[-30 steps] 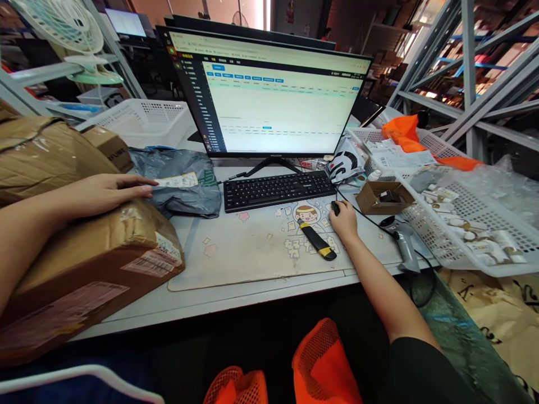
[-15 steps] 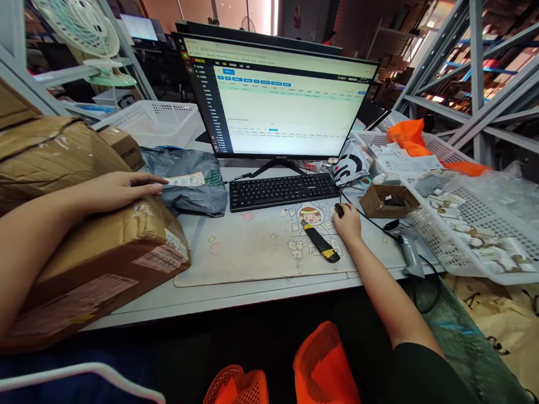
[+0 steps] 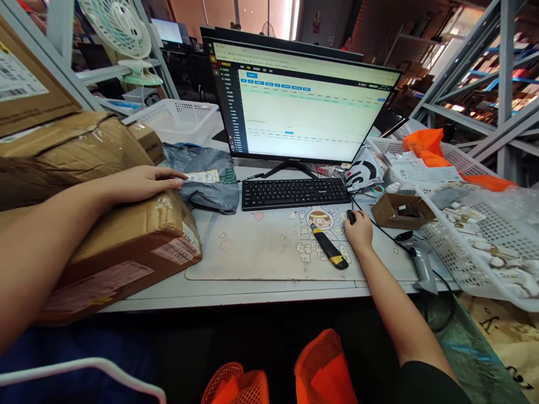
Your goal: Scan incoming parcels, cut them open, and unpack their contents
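Note:
My left hand (image 3: 145, 182) lies flat on top of a taped cardboard box (image 3: 138, 235), its fingers stretched toward a grey plastic mailing bag (image 3: 210, 196). My right hand (image 3: 359, 229) is wrapped over a black computer mouse (image 3: 351, 216) on the pale desk mat (image 3: 252, 261). Just left of that hand lies a black and yellow utility knife (image 3: 329, 247). Behind the mat stand a black keyboard (image 3: 295, 192) and a lit monitor (image 3: 307, 112) showing a web page with a table.
More cardboard parcels (image 3: 63, 146) are piled at the left. On the right are a small open carton (image 3: 402, 210), a barcode scanner (image 3: 423, 269) with its cable, and a white basket (image 3: 450, 252) of small bottles. Another white basket (image 3: 181, 120) and a fan (image 3: 115, 28) stand at the back left.
The whole view has shifted, so the desk and its objects appear farther right. Both hands keep their places, the left on the box and the right on the mouse.

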A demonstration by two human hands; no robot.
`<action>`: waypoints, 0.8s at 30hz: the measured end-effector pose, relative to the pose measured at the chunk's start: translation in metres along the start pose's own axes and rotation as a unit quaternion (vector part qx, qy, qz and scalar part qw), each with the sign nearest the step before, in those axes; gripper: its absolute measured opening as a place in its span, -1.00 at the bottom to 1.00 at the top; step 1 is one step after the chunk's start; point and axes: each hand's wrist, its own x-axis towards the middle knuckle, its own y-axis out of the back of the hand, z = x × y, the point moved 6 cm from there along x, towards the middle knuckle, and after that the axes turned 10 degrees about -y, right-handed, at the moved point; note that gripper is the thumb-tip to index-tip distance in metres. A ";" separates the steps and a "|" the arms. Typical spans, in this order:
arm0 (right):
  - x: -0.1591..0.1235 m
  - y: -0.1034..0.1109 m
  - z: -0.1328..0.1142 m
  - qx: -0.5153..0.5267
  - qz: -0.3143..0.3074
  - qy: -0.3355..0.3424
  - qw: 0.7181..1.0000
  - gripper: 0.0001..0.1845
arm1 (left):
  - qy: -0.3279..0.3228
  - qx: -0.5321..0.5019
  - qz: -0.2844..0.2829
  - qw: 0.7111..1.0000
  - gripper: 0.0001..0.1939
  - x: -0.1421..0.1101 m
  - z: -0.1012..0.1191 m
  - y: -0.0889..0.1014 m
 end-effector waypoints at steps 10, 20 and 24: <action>-0.006 0.003 -0.009 0.029 0.004 0.059 0.998 -0.47 | -0.027 0.006 0.006 1.000 0.24 -0.003 0.005 0.001; -0.002 -0.006 0.000 0.043 0.011 0.069 0.997 -0.39 | -0.030 0.029 0.002 0.999 0.03 -0.010 0.013 0.004; 0.001 -0.013 0.002 0.002 -0.013 0.039 0.999 -0.44 | -0.056 -0.002 0.009 0.998 -0.01 -0.014 0.018 0.005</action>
